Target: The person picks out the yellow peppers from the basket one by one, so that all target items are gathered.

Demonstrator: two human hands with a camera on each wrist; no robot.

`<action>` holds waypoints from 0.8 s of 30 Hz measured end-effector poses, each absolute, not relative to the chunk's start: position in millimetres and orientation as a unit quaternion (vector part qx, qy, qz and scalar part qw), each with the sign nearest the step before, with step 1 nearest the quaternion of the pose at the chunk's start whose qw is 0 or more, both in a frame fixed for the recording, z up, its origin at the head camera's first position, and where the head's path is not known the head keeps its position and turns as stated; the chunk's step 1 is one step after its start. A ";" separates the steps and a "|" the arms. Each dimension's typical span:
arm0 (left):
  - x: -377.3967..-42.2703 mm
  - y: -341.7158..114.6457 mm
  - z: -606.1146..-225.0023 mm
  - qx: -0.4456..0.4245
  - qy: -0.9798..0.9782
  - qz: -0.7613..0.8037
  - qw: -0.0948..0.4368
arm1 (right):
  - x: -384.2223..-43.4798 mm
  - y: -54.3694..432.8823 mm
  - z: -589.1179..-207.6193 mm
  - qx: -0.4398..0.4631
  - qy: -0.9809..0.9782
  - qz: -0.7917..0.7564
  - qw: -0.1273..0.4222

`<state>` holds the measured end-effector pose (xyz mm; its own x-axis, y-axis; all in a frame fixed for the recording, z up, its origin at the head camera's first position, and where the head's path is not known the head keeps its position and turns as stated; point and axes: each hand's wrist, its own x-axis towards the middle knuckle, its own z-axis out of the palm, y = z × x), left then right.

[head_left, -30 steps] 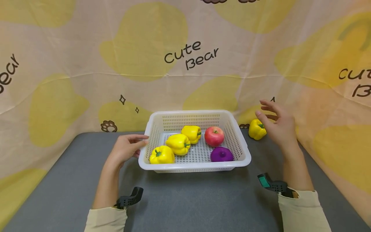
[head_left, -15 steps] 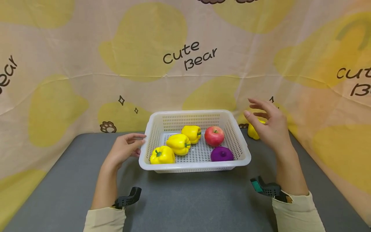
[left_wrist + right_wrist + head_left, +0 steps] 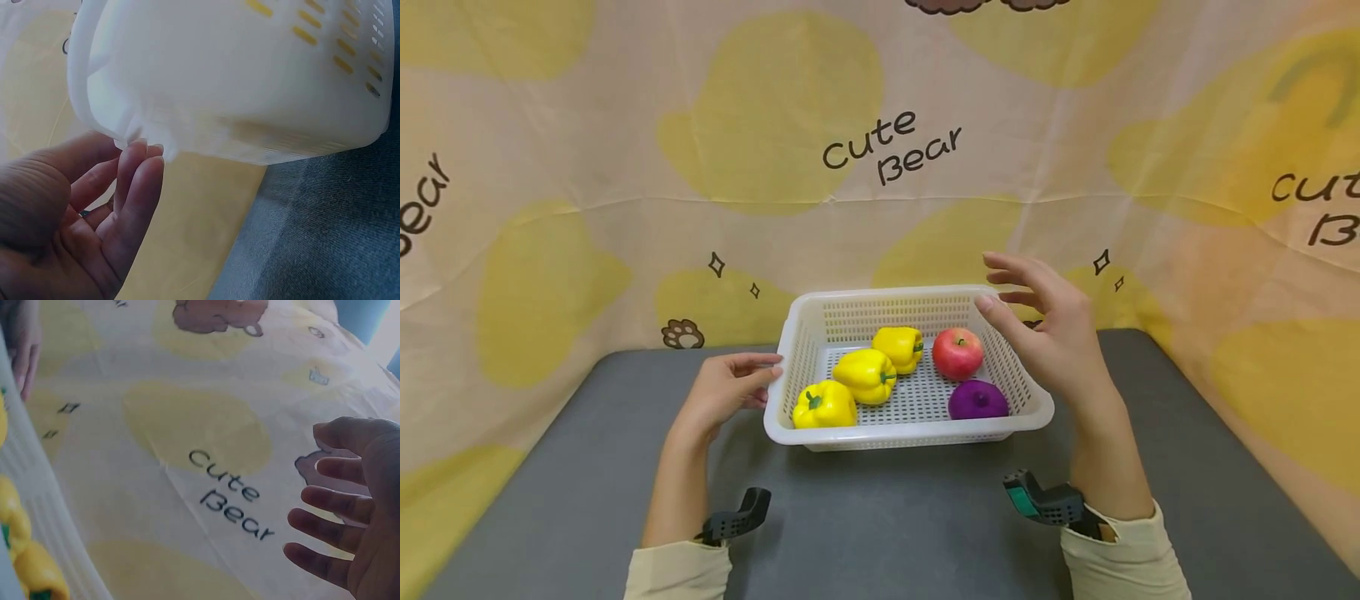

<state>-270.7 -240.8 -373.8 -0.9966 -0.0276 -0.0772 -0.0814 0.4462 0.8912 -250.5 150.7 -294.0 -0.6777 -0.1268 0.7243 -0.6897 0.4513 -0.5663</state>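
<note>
From my head, the view faces forward and down, with the basket [image 3: 910,431] mid-frame. From my left wrist, it looks closely past my left hand [image 3: 78,237] at the basket's wall, upper right. My right wrist's view faces the cloth [image 3: 144,506], sharing the peppers [image 3: 40,565], lower left, with the head's.

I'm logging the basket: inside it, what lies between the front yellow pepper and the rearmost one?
A third yellow pepper lies between them in the basket, as the head view shows.

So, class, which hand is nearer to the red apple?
Right. The right hand hovers by the right rim of the basket, near the red apple; the left hand is at the left rim.
</note>
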 end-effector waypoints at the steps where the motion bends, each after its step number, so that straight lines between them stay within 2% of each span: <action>1: -270.3 -240.5 -373.6 -0.033 0.851 0.524 0.025 | -250.4 146.4 -292.6 0.262 -0.789 0.465 0.304; 7: -270.5 -236.4 -372.9 -0.028 0.852 0.522 0.024 | -250.9 116.7 -290.8 0.282 -0.772 0.495 0.282; 13: -271.3 -235.5 -371.3 -0.027 0.852 0.523 0.025 | -257.6 87.3 -300.1 0.308 -0.801 0.452 0.242; 24: -271.9 -236.6 -371.9 -0.034 0.851 0.523 0.029 | -269.9 63.2 -319.4 0.321 -0.819 0.438 0.187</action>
<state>-271.9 -236.6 -371.9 -0.9961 -0.0269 -0.0843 -0.0874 0.4515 0.8880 -269.9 63.2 -319.4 -0.7233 -0.3623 0.5878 -0.6900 0.4106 -0.5960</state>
